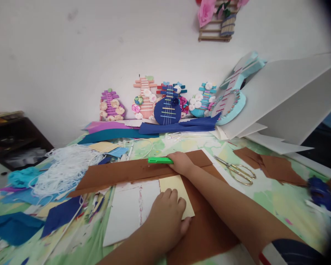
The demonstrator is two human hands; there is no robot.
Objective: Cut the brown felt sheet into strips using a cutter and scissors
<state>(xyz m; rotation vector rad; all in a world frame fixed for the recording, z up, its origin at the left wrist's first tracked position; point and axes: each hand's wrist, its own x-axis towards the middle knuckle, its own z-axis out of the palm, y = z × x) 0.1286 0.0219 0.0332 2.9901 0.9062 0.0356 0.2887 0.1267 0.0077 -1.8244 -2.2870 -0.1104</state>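
Observation:
My right hand [181, 163] is closed around a green utility knife [160, 160], which lies over a long brown sheet strip [121, 171]. Its blade cannot be made out. Below it, my left hand [167, 215] rests palm down, fingers a little bent and apart, on a cream paper piece [186, 202] and a white board [124, 213]. Reddish marker lines run across that board. More brown sheet [209, 228] spreads under the cream piece and my right forearm. Gold-handled scissors [238, 173] lie to the right, blades toward my right hand.
A heap of white cord [68, 169] and blue scraps [16, 224] cover the left side. Brown offcuts [281, 167] lie right. Decorated lute models, among them a dark blue one [167, 110], stand against the wall. White boards [292, 95] lean at the right.

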